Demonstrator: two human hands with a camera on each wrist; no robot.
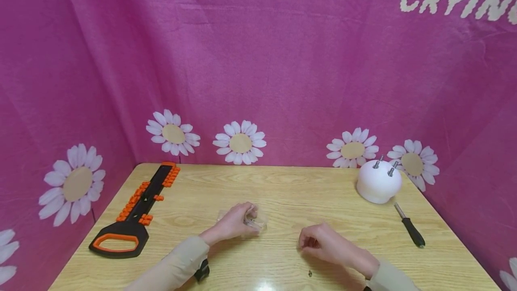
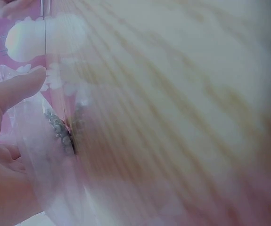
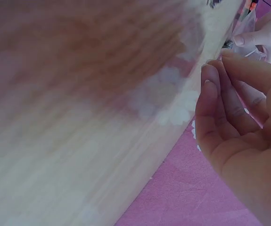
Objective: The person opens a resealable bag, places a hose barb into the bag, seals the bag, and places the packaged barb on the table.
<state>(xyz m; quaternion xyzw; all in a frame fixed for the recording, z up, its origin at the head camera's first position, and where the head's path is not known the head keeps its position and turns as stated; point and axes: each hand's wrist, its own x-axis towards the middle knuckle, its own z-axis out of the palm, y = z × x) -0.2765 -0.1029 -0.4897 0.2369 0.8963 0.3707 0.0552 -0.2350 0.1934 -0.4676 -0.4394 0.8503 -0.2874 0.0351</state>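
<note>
My left hand point(image 1: 239, 220) grips a clear plastic bag point(image 1: 260, 223) a little left of the table's middle. In the left wrist view small metal pieces point(image 2: 60, 129) lie in a cluster inside the bag, below the raised thumb point(image 2: 24, 87). My right hand point(image 1: 329, 244) is over the table to the right, its fingers loosely curled and the fingertips point(image 3: 209, 87) close to the thumb. Nothing shows between them. Nearer the front, a small metal piece point(image 1: 310, 273) lies on the wood beside the right hand.
A black tool rack point(image 1: 151, 192) with orange clips and an orange-lined handle lies at the left. At the back right stands a white dome point(image 1: 378, 185) with metal posts, and a black-handled screwdriver point(image 1: 413, 232) lies before it. Pink cloth point(image 1: 282, 80) surrounds the table point(image 1: 282, 183).
</note>
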